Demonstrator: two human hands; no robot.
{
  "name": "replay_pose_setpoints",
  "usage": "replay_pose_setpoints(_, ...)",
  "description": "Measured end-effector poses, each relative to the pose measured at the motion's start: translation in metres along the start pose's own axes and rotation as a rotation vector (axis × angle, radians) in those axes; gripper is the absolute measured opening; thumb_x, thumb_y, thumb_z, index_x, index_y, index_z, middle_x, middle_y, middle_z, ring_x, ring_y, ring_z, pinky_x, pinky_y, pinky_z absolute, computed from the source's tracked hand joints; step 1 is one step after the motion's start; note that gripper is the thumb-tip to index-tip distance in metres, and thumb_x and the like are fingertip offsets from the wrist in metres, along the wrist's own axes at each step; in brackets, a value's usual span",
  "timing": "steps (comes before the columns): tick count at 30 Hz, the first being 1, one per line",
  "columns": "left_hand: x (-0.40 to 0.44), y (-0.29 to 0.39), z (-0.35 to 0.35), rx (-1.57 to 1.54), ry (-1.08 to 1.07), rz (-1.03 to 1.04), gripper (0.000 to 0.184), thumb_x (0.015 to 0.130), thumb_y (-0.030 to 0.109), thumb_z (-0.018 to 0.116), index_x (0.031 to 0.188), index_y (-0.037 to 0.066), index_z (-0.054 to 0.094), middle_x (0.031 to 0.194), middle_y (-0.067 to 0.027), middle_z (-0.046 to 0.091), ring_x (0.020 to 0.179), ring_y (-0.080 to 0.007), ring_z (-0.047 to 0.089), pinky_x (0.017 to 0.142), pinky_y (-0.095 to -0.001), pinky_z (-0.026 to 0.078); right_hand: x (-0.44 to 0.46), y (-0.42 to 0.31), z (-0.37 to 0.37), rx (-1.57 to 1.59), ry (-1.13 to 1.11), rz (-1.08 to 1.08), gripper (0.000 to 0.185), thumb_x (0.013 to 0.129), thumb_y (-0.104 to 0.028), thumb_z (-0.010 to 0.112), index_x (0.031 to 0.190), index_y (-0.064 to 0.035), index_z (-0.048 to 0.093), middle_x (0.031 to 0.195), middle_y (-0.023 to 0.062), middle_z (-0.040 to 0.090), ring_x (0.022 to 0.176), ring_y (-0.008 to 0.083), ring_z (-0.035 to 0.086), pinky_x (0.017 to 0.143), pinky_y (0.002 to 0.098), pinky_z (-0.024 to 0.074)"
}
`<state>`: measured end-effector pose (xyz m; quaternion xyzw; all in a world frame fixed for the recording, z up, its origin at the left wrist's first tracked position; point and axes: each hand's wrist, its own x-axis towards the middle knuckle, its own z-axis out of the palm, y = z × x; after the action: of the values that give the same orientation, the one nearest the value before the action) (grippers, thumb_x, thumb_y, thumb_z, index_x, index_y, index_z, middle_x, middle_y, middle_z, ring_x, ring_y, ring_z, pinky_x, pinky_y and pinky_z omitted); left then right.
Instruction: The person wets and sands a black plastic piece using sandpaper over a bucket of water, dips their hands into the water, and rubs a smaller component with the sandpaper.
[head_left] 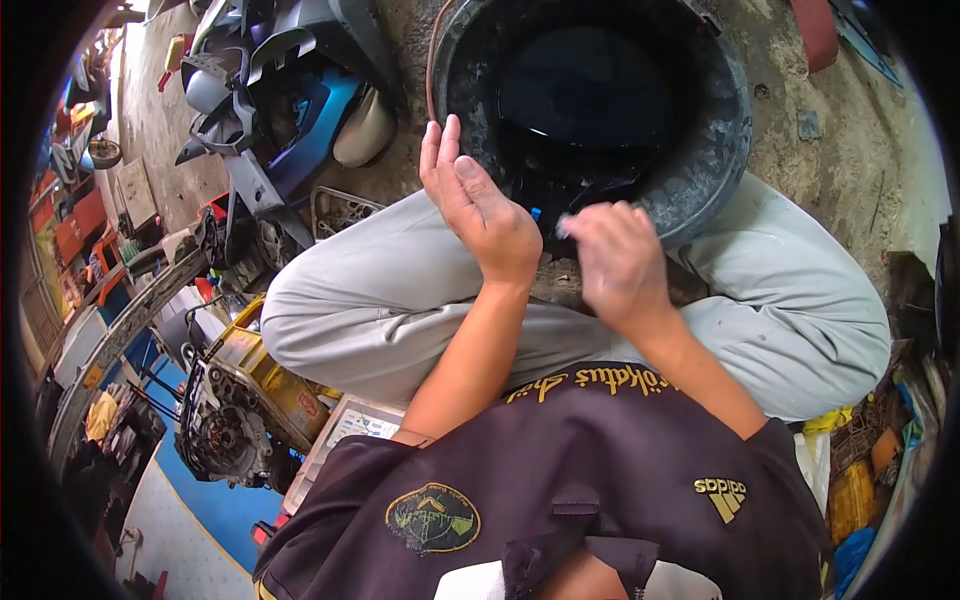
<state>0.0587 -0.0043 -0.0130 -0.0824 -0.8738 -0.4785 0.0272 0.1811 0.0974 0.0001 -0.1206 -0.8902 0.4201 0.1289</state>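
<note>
Above the near left rim of a big black tub [690, 195], my left hand [485, 215] is raised with its fingers stretched out and nothing seen in it. My right hand [622, 262] is at the tub's near edge, its fingers curled in and slightly blurred. A small whitish bit [566, 226] shows at its fingertips; I cannot make out what it is. Dark liquid [590, 85] lies in the tub. A small blue thing [536, 214] shows between the two hands. A dark shape lies low inside the tub, too dim to name.
My crossed legs [375, 290] flank the tub. Dark motorcycle fairing parts [300, 140] lie on the concrete floor at upper left. To the left are an engine part [225, 420] and a cut yellow container [270, 370]. A reddish hose [433, 60] runs along the tub's left rim.
</note>
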Motion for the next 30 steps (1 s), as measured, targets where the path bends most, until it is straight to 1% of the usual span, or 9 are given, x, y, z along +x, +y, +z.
replay_pose_setpoints(9,-0.001,-0.002,0.006,-0.016,0.038,-0.005,0.047,0.119,0.025,0.037,0.147,-0.005,0.060,0.156,-0.0218,0.050,0.148,-0.0350,0.045,0.124,-0.0452,0.033,-0.001,-0.006,-0.002,-0.053,-0.012,0.017,0.020,0.086,-0.002,0.070,0.104,-0.0102,0.070,0.096,0.0019,0.068,0.088,0.0244,0.062,0.078,0.0417,0.0414)
replay_pose_setpoints(11,-0.002,-0.002,0.004,-0.018,0.043,-0.008,0.047,0.119,0.026,0.037,0.147,-0.005,0.059,0.156,-0.0218,0.051,0.148,-0.0350,0.045,0.124,-0.0452,0.033,-0.003,0.012,0.003,-0.183,0.025,0.085,0.018,0.087,-0.004,0.072,0.103,-0.0118,0.072,0.096,0.0000,0.070,0.087,0.0239,0.062,0.079,0.0410,0.0410)
replay_pose_setpoints(13,0.000,-0.004,0.005,-0.031,0.045,-0.005,0.047,0.119,0.026,0.037,0.147,-0.005,0.059,0.156,-0.0219,0.051,0.148,-0.0350,0.045,0.124,-0.0453,0.033,-0.002,0.000,0.001,-0.058,0.027,0.034,0.017,0.088,-0.004,0.072,0.103,-0.0123,0.072,0.097,-0.0006,0.070,0.089,0.0238,0.062,0.079,0.0414,0.0408)
replay_pose_setpoints(16,-0.001,-0.008,0.007,-0.043,0.049,0.002,0.047,0.119,0.026,0.037,0.148,-0.005,0.059,0.156,-0.0222,0.050,0.148,-0.0352,0.045,0.124,-0.0454,0.033,-0.002,0.001,-0.002,-0.096,-0.002,0.033,0.019,0.088,-0.005,0.071,0.105,-0.0122,0.072,0.097,-0.0001,0.069,0.089,0.0242,0.062,0.079,0.0418,0.0404)
replay_pose_setpoints(17,-0.002,-0.007,0.006,-0.047,0.049,-0.006,0.047,0.119,0.026,0.037,0.148,-0.005,0.059,0.156,-0.0223,0.050,0.148,-0.0352,0.045,0.124,-0.0454,0.033,0.000,0.009,-0.002,-0.193,-0.014,0.083,0.018,0.087,-0.006,0.070,0.104,-0.0123,0.073,0.096,0.0005,0.069,0.089,0.0240,0.062,0.080,0.0419,0.0401)
replay_pose_setpoints(22,0.000,-0.005,0.007,-0.041,0.045,-0.003,0.047,0.119,0.025,0.038,0.148,-0.006,0.058,0.156,-0.0228,0.050,0.148,-0.0358,0.045,0.124,-0.0455,0.033,-0.002,-0.005,0.000,-0.091,-0.010,-0.012,0.016,0.087,-0.007,0.069,0.102,-0.0117,0.071,0.095,0.0021,0.068,0.088,0.0254,0.062,0.079,0.0424,0.0402)
replay_pose_setpoints(25,0.001,0.001,0.005,-0.027,0.038,-0.014,0.046,0.118,0.023,0.038,0.148,-0.006,0.058,0.156,-0.0231,0.050,0.148,-0.0361,0.045,0.124,-0.0460,0.033,0.003,0.013,0.001,-0.174,0.018,0.082,0.018,0.086,-0.006,0.069,0.103,-0.0112,0.071,0.095,0.0020,0.067,0.087,0.0253,0.061,0.079,0.0426,0.0403)
replay_pose_setpoints(27,0.002,-0.001,0.006,-0.037,0.041,-0.014,0.046,0.118,0.022,0.038,0.148,-0.006,0.058,0.156,-0.0234,0.050,0.148,-0.0365,0.045,0.125,-0.0463,0.033,0.001,-0.001,0.001,-0.082,-0.001,0.005,0.016,0.088,-0.005,0.069,0.102,-0.0112,0.072,0.097,0.0022,0.069,0.088,0.0248,0.062,0.081,0.0424,0.0411)
replay_pose_setpoints(30,0.001,0.000,0.007,-0.035,0.042,-0.023,0.045,0.117,0.021,0.039,0.147,-0.007,0.057,0.156,-0.0237,0.050,0.148,-0.0369,0.045,0.125,-0.0467,0.032,0.003,0.006,0.000,-0.095,0.033,0.037,0.017,0.087,-0.003,0.069,0.102,-0.0111,0.072,0.096,0.0028,0.069,0.087,0.0249,0.062,0.080,0.0417,0.0414)
